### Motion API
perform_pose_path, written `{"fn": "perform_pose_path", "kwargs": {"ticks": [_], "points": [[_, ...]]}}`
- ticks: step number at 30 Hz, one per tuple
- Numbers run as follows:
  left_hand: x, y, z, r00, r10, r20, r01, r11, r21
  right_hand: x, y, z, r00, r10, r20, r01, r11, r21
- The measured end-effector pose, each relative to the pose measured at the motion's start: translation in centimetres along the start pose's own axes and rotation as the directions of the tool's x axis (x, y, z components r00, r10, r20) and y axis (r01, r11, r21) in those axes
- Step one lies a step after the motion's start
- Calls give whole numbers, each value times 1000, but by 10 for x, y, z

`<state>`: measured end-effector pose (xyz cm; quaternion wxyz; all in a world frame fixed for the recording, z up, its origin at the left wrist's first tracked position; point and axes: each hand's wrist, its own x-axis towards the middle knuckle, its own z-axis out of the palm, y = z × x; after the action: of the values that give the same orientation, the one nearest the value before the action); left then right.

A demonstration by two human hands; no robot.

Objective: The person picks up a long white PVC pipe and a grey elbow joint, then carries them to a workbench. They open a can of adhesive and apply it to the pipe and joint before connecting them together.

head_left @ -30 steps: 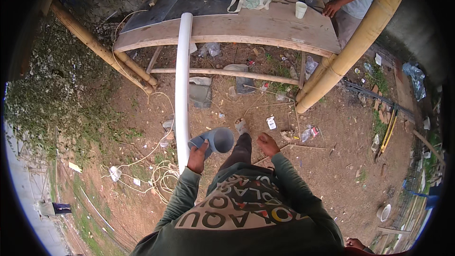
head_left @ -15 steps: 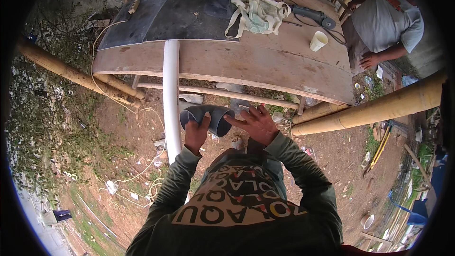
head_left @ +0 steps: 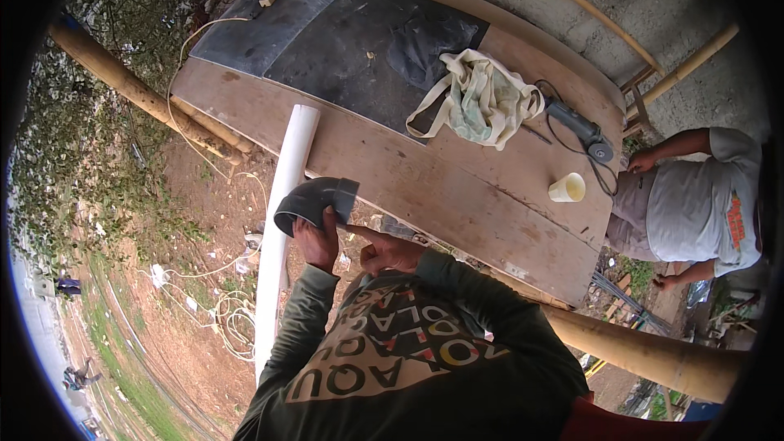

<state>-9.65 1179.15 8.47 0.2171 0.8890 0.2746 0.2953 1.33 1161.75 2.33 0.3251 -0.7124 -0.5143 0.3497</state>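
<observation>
The dark grey pipe elbow (head_left: 323,194) was up in your left hand (head_left: 317,245), in front of the white pipe (head_left: 287,171) and just short of the near edge of the worktop (head_left: 457,192); whether elbow and pipe touched, you could not tell from this view. That left hand was closed around the elbow's lower side, thumb up against its outer wall and fingers at its lower-left mouth. Your right hand (head_left: 392,253) was mostly curled, index finger stretched towards the elbow's right rim; contact there, or anything inside the curled fingers, could not be made out. So far you had the elbow in hand, but it was joined to nothing: the pipe's upper end, resting on the worktop, was bare, and the angle grinder (head_left: 581,129) lay apart beside the cloth bag (head_left: 486,102). Half a second earlier, your right hand had its fingers spread at the elbow's right mouth; now they were drawn in. The elbow, which had been mostly to the right of the pipe, now overlapped it in view, and your view had turned, so the worktop slanted down to the right.
</observation>
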Motion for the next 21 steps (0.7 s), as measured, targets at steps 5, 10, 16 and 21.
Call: {"fn": "perform_pose_path", "kwargs": {"ticks": [5, 10, 16, 21], "points": [[17, -31, -3, 807, -573, 146, 582, 728, -362, 0, 66, -79, 797, -311, -517, -31, 835, -550], [24, -11, 2, 812, -580, 60, 493, 628, -603, 18, 138, -195, 413, -237, -879, -716, 512, -475], [60, 30, 20, 861, -508, -23, 292, 531, -795, 18, 97, -217, 772, -117, -624, -355, 736, -577], [74, 57, 36, 877, -478, 39, 326, 535, -780, 14, 3, -182, 687, -235, -688, 237, 967, -94]]}}
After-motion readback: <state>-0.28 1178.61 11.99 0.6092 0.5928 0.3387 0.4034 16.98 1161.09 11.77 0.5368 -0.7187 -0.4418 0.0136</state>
